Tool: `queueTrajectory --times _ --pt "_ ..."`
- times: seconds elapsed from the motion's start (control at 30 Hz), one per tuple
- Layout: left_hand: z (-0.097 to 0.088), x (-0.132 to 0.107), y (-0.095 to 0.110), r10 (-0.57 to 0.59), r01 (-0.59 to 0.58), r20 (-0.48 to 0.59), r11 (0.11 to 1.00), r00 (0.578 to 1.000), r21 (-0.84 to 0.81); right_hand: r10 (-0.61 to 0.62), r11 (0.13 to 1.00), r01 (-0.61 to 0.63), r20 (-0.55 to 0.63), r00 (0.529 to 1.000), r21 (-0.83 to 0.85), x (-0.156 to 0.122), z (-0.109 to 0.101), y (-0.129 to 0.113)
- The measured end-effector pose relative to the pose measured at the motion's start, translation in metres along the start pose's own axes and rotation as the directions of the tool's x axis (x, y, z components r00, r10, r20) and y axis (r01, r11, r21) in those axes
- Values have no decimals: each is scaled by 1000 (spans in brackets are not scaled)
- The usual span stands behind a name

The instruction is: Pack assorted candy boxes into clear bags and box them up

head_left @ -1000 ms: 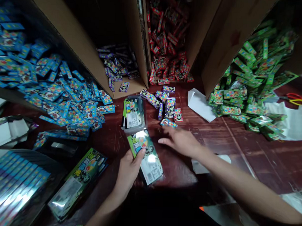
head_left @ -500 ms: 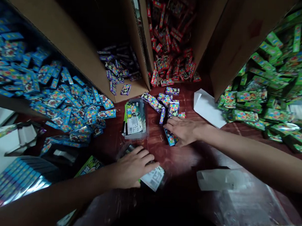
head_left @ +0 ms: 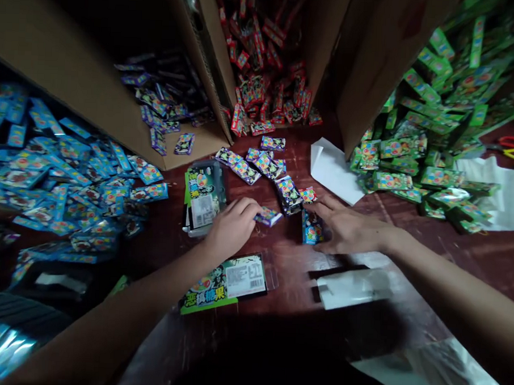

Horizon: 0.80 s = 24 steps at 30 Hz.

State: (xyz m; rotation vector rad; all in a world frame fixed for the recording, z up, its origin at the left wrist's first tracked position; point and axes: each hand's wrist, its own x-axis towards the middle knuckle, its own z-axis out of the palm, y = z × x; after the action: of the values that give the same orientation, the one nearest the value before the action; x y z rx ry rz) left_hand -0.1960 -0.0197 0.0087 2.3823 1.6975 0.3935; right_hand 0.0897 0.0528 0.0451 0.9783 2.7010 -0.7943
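near edge: a clear plastic bag (head_left: 441, 365) lies crinkled at the right; the dark tabletop (head_left: 459, 252) is bare just beyond it.
card pack: a green-topped card pack (head_left: 225, 282) lies flat just nearer than the left wrist, and neither hand is on it.
white sheet: a white sheet (head_left: 349, 287) lies beside the right forearm, too blurred to tell more.
left hand: the left hand (head_left: 232, 225) is curled, fingertips pinched on a purple candy packet (head_left: 268, 217) that sits low at the near fringe of the loose heap (head_left: 262, 164).
right hand: the right hand (head_left: 349, 230) is flat with fingers spread and grips nothing; its fingertips are against a blue candy packet (head_left: 311, 229), with a red candy packet (head_left: 308, 195) just beyond.
step in hand: looks like single packets being picked off the heap, one per hand.
next move calls for: by my read, a clean lift without dragging the neighbours; the right fingers would have to close first.
clear tray: the clear tray (head_left: 203, 198), with a printed card in it, lies right by the left hand's thumb side.
open room: free between the hands and toward the body; hemmed in by the blue pile (head_left: 70, 173) on the left and by the white paper (head_left: 332, 170) and green pile (head_left: 429, 149) on the right.
far edge: a cardboard box wall (head_left: 211, 77) stands just behind the heap, leaving little room forward.
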Motion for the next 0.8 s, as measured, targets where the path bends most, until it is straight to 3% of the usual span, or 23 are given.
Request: queueTrajectory --times 0.07,0.23,0.33,0.43,0.53,0.67,0.7,0.73,0.8 --pt "2 -11 4 81 -81 26 997 996 -2 8 1000 -8 -12 1000 -12 -5 8 11" --pt "-7 -5 10 88 -73 189 994 978 -87 -59 988 41 -122 991 -147 -2 26 20" --pt "-13 6 11 248 -219 343 968 906 -120 -61 986 38 -143 988 -162 -6 30 18" --pt "-11 20 15 332 -351 440 936 834 -42 -25 992 9 -130 991 -127 -15 29 14" --pt "-3 35 24 409 -445 461 895 788 -33 8 996 -20 -140 990 -82 -28 25 13" --pt "4 40 33 587 -557 400 806 704 -202 38 998 -45 -131 991 -54 -42 23 17" --pt "5 37 34 604 -557 375 796 703 -238 43 997 -50 -124 991 -54 -43 25 19" --pt "6 34 35 589 -530 346 808 730 -256 43 997 -50 -117 992 -55 -44 27 20" --pt "10 25 36 426 -370 272 899 863 -234 27 998 -33 -107 994 -55 -41 33 23"
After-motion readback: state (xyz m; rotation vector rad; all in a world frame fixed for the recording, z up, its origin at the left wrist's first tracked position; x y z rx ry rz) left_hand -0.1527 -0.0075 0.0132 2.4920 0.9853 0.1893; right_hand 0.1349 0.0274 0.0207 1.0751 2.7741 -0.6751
